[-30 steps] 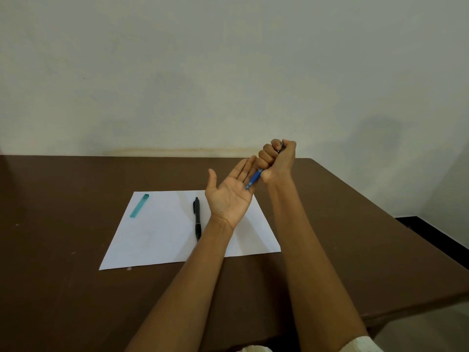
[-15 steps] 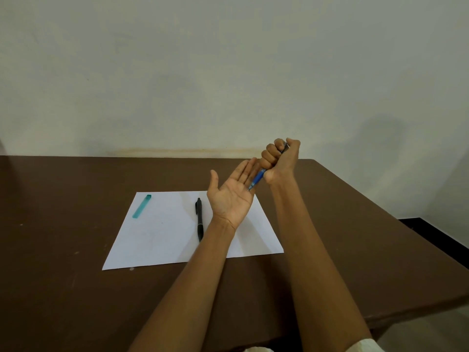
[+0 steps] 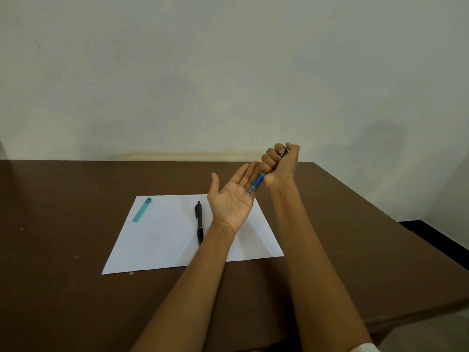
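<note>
Barely anything has shifted in the last second. Head view: the right hand, raised toward the worktop's far edge, has its fingers curled tightly round the blue pen. The pen's long axis slants, with the tip pointing down-left at the left hand, which is flat, palm up, fingers straight. A black pen and a teal strip lie on the paper sheet.

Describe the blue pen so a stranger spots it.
Over the brown table, past the white sheet, the right hand grips the blue pen, tip at the open left hand. Only it is held; the black pen lies on the sheet.
</note>
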Demonstrator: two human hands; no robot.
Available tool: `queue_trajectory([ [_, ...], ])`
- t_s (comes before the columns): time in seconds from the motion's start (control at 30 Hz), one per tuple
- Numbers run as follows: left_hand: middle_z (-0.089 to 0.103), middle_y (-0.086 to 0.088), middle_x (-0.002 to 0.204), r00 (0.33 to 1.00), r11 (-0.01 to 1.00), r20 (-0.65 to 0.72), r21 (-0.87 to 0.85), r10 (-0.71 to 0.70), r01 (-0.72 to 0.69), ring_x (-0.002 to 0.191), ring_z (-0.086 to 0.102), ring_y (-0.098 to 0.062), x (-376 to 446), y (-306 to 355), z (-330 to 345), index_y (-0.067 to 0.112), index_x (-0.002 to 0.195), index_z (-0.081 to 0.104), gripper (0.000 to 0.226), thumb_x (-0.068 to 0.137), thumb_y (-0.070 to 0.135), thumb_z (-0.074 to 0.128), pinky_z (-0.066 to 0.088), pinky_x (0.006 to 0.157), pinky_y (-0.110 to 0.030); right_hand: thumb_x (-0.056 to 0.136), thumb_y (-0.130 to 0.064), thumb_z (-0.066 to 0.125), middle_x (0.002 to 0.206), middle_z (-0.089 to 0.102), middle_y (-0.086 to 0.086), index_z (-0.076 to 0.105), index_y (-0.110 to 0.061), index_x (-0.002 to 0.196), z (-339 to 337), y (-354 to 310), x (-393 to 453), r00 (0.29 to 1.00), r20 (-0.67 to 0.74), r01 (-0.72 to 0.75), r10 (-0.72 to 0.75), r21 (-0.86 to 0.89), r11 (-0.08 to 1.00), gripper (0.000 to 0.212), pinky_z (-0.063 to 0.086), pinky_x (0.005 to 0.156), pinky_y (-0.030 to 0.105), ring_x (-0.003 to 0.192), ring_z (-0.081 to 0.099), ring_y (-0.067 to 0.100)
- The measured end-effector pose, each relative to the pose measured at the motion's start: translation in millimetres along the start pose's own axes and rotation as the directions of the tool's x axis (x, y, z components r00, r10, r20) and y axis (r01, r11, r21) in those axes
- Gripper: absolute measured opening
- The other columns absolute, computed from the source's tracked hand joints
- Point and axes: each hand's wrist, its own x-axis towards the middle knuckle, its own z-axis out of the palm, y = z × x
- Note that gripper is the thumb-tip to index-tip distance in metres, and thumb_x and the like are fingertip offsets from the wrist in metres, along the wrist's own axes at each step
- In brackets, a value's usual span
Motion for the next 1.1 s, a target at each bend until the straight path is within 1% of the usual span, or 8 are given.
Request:
queue_trajectory([
  [0.2,0.046,-0.019,0.140,1.000,1.000,-0.014,-0.008,-0.002,0.002,0.129,0.045,-0.029,0,0,1,-0.002,0.136,0.037,0.080,0.091,0.062,0.022,0.032,0.110,-0.039,0.099,-0.029,0.019,0.029,0.031,-0.008,0.045,-0.018,0.024,2,-6,-2,0.999,0.036,-0.033,0.032,0.015,0.999,0.081,0.019,0.029,0.012,0.022,0.026,0.002],
  [0.3,0.050,-0.017,0.137,0.998,0.998,-0.046,0.052,0.034,-0.032,0.126,0.049,-0.027,0,1,3,0.001,0.133,0.042,0.075,0.091,0.061,0.024,0.036,0.107,-0.036,0.096,-0.023,0.024,0.038,0.034,-0.006,0.048,-0.014,0.044,-1,-4,4,0.997,-0.018,-0.077,0.078,0.023,0.997,0.058,0.019,0.032,0.014,0.028,0.026,0.004],
  [0.43,0.056,-0.013,0.131,0.945,0.946,-0.254,0.299,0.205,-0.124,0.121,0.054,-0.025,4,2,5,0.006,0.133,0.046,0.063,0.096,0.052,0.026,0.039,0.106,-0.034,0.098,-0.013,0.033,0.064,0.040,0.003,0.050,-0.007,0.075,-4,-3,7,0.990,-0.073,-0.138,0.122,-0.295,0.945,0.029,0.044,0.046,0.022,0.051,0.039,0.013],
  [0.53,0.051,-0.010,0.137,0.887,0.865,-0.343,0.489,0.308,-0.111,0.126,0.049,-0.023,0,2,9,0.009,0.137,0.042,0.055,0.099,0.045,0.023,0.035,0.104,-0.032,0.102,-0.012,0.038,0.071,0.045,0.007,0.057,-0.001,0.084,-8,-5,4,0.979,-0.060,-0.193,0.195,-0.578,0.793,0.028,0.052,0.067,0.028,0.063,0.046,0.016],
  [0.67,0.049,-0.011,0.140,0.864,0.776,-0.404,0.630,0.300,0.025,0.127,0.047,-0.025,-10,8,17,0.010,0.138,0.039,0.047,0.100,0.035,0.031,0.034,0.108,-0.035,0.097,-0.016,0.052,0.071,0.057,0.004,0.067,-0.002,0.093,-11,-2,-4,0.970,-0.140,-0.212,0.197,-0.884,0.416,0.022,0.044,0.058,0.020,0.061,0.048,0.011],
  [0.8,0.043,-0.012,0.144,0.868,0.659,-0.460,0.714,0.188,0.235,0.131,0.042,-0.029,-17,12,22,0.011,0.142,0.032,0.049,0.100,0.036,0.031,0.031,0.110,-0.039,0.092,-0.013,0.061,0.066,0.059,0.008,0.066,0.001,0.077,-13,14,-6,0.965,-0.191,-0.231,0.181,-0.945,0.232,0.022,0.048,0.050,0.018,0.054,0.053,0.013],
  [0.97,0.039,-0.013,0.146,0.839,0.592,-0.519,0.732,0.163,0.337,0.132,0.040,-0.030,-20,20,24,0.009,0.144,0.027,0.053,0.100,0.039,0.027,0.032,0.109,-0.037,0.089,-0.016,0.065,0.095,0.068,0.021,0.066,0.009,0.106,-28,39,1,0.948,-0.267,-0.283,0.177,-0.956,0.074,0.030,0.057,0.084,0.031,0.077,0.061,0.020],
  [1.1,0.043,-0.013,0.142,0.831,0.521,-0.538,0.754,0.143,0.399,0.127,0.045,-0.028,-17,22,24,0.011,0.143,0.028,0.052,0.100,0.040,0.028,0.037,0.104,-0.034,0.089,-0.020,0.065,0.078,0.065,0.011,0.068,0.002,0.092,-35,50,5,0.951,-0.272,-0.272,0.144,-0.962,-0.020,0.023,0.057,0.087,0.034,0.067,0.060,0.018],
])
